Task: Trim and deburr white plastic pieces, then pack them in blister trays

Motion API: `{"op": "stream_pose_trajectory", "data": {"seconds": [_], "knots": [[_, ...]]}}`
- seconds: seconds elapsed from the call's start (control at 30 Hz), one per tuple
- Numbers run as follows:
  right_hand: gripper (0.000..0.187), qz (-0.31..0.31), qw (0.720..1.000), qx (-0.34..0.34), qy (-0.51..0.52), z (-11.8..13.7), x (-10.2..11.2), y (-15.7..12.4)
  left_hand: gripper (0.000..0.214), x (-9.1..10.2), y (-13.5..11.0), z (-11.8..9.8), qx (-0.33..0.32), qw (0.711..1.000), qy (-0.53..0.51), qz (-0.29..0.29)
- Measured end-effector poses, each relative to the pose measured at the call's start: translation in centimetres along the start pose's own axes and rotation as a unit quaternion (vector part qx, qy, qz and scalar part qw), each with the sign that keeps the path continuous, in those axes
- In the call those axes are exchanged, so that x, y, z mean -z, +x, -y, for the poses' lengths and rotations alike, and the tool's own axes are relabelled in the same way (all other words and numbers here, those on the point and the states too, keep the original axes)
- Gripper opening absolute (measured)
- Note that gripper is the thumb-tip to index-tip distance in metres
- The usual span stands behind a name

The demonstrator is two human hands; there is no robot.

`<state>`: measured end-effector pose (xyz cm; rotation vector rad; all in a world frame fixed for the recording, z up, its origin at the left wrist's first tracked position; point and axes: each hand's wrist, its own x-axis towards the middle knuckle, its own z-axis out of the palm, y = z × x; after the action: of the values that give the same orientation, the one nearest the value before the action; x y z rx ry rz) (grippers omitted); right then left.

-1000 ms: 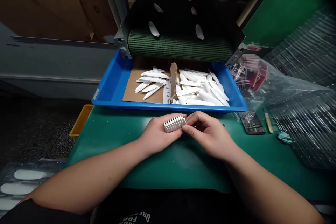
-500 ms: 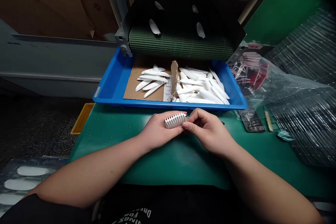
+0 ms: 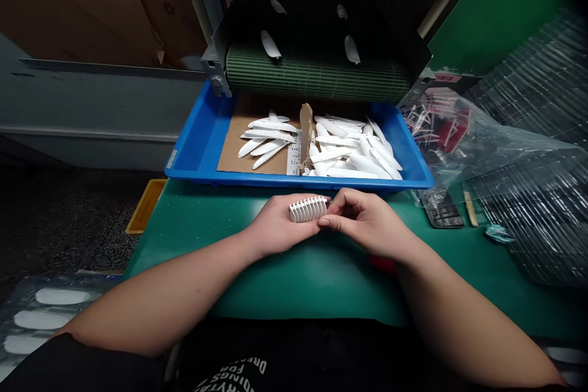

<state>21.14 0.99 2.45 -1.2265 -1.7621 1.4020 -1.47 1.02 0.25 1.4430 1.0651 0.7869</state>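
Observation:
A row of nested white curved plastic pieces (image 3: 307, 210) rests in my left hand (image 3: 280, 223), whose fingers are closed around it, with the pieces' ends facing up. At the right end of this stack, my right hand (image 3: 362, 220) pinches with thumb and forefinger; its other fingers are curled and partly hidden. Both hands are over the green table (image 3: 294, 294), just in front of a blue tray (image 3: 197, 165). Inside the tray, loose white plastic pieces (image 3: 358, 153) lie in a large pile on the right, and a smaller pile (image 3: 269, 135) sits on cardboard at the left.
Above the tray ends a green conveyor belt (image 3: 316, 73) carrying white pieces in two rows. An upright cardboard strip (image 3: 305, 135) and a ruler (image 3: 294, 153) divide the tray. Clear plastic trays (image 3: 542, 196) and a bag (image 3: 459, 128) crowd the right. A red object (image 3: 383, 264) lies by my right wrist.
Both hands keep hold of the stack in nearly the same place. The right wrist has shifted slightly, and a red object now shows beneath it. The view has tilted a little.

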Motion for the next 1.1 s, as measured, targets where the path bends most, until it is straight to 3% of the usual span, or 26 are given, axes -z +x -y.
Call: {"op": "stream_pose_trajectory", "data": {"seconds": [0.1, 0.2, 0.3, 0.43, 0.6, 0.87, 1.0, 1.1], "knots": [[0.034, -0.002, 0.998, 0.041, -0.057, 0.2, 0.7, 0.1, 0.058, -0.1, 0.0, -0.1, 0.021, 0.999, -0.027, 0.006], [0.028, -0.058, 0.991, 0.089, -0.076, 0.6, 0.8, 0.0, 0.056, -0.2, -0.2, -0.5, 0.043, 0.998, -0.049, 0.022], [0.02, -0.106, 0.975, 0.169, -0.095, 0.9, 0.7, -0.2, 0.05, -0.3, -0.5, -0.8, 0.019, 0.999, -0.028, 0.026], [0.028, -0.056, 0.958, 0.255, -0.114, 0.9, 0.8, -0.2, 0.035, -0.2, -0.7, -0.7, -0.047, 0.996, 0.04, 0.06], [0.033, 0.044, 0.973, 0.219, -0.064, 0.6, 1.0, 0.1, 0.022, -0.1, -0.4, -0.4, -0.063, 0.991, 0.078, 0.086], [0.033, 0.049, 0.977, 0.198, -0.062, 0.9, 1.2, -0.1, 0.02, 0.0, -0.3, -0.7, -0.054, 0.991, 0.067, 0.102], [0.041, 0.047, 0.977, 0.2, -0.058, 1.0, 0.7, -0.2, 0.028, 0.0, -0.4, -0.6, -0.062, 0.988, 0.094, 0.105], [0.036, 0.048, 0.981, 0.183, -0.034, 1.0, 0.0, -0.2, 0.028, 0.0, -0.3, -0.5, -0.075, 0.984, 0.119, 0.111]]}}
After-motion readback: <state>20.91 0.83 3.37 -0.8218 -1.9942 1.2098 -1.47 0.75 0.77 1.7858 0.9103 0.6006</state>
